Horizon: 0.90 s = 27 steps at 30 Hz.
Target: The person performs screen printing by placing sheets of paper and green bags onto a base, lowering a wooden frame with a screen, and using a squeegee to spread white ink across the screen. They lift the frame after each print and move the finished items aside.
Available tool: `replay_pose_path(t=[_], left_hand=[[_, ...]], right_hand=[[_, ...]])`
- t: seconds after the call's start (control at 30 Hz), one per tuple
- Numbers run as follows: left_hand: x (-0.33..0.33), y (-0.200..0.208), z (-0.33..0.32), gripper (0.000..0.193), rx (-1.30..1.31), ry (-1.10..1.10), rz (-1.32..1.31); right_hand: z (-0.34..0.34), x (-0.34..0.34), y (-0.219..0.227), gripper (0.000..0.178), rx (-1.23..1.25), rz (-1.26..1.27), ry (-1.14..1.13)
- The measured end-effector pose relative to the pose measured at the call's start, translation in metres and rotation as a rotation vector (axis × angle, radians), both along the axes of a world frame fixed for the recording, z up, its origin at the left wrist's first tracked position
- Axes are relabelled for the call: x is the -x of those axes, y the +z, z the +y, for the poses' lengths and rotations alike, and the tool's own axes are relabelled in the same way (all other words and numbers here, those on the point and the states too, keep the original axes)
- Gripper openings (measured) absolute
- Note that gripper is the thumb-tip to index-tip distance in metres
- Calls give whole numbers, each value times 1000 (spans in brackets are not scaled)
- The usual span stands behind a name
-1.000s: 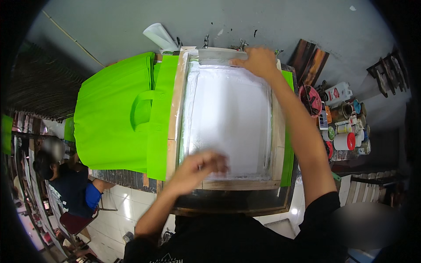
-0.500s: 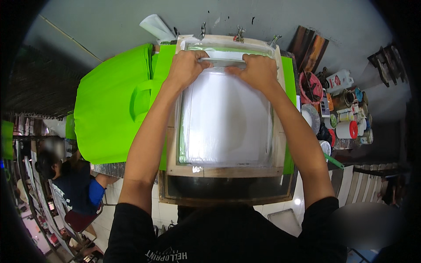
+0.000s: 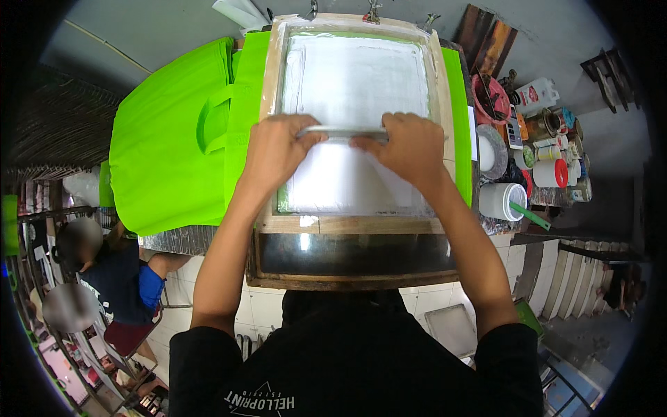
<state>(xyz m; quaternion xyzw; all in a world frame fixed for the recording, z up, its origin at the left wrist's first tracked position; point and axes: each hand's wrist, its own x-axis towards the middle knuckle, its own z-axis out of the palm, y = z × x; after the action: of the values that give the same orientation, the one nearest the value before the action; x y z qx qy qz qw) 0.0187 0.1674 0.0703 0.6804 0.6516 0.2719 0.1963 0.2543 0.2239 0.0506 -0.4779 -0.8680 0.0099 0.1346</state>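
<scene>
Both of my hands grip a long pale squeegee (image 3: 345, 131), which lies crosswise on the mesh of a wooden-framed printing screen (image 3: 361, 76). My left hand (image 3: 279, 151) is closed on its left end, thumb on the near side. On the right end my right hand (image 3: 408, 147) is wrapped the same way. Beyond the squeegee the mesh carries a streaky white coat; on the near side it looks smooth and white. Beneath the screen lies a bright green fabric sheet (image 3: 455, 125), its edges showing on both sides.
A stack of green fabric bags (image 3: 167, 139) with handles lies at the left. Metal clamps (image 3: 373, 11) line the screen's far edge. To the right stand a white tub (image 3: 501, 201) with a green-handled tool, a pink basin (image 3: 490, 97) and several jars. A person (image 3: 125, 278) sits at far left.
My hands have drawn the squeegee toward me, from the screen's far end to about its middle. The whole view has tilted, so the table appears higher.
</scene>
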Motion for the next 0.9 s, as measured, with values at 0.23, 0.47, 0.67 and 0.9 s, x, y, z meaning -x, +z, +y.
replay_pose_path(t=[0.23, 0.47, 0.67, 0.9], left_hand=[[-15, 2, -83, 17, 10, -32, -3], [-14, -19, -128, 49, -88, -43, -80], [7, -73, -154, 124, -234, 121, 136], [23, -21, -142, 132, -645, 169, 34]], right_hand=[[-82, -15, -10, 65, -77, 46, 37], [-126, -25, -14, 34, -64, 21, 45], [-128, -32, -14, 22, -135, 173, 132], [-117, -39, 61, 27, -409, 284, 161]])
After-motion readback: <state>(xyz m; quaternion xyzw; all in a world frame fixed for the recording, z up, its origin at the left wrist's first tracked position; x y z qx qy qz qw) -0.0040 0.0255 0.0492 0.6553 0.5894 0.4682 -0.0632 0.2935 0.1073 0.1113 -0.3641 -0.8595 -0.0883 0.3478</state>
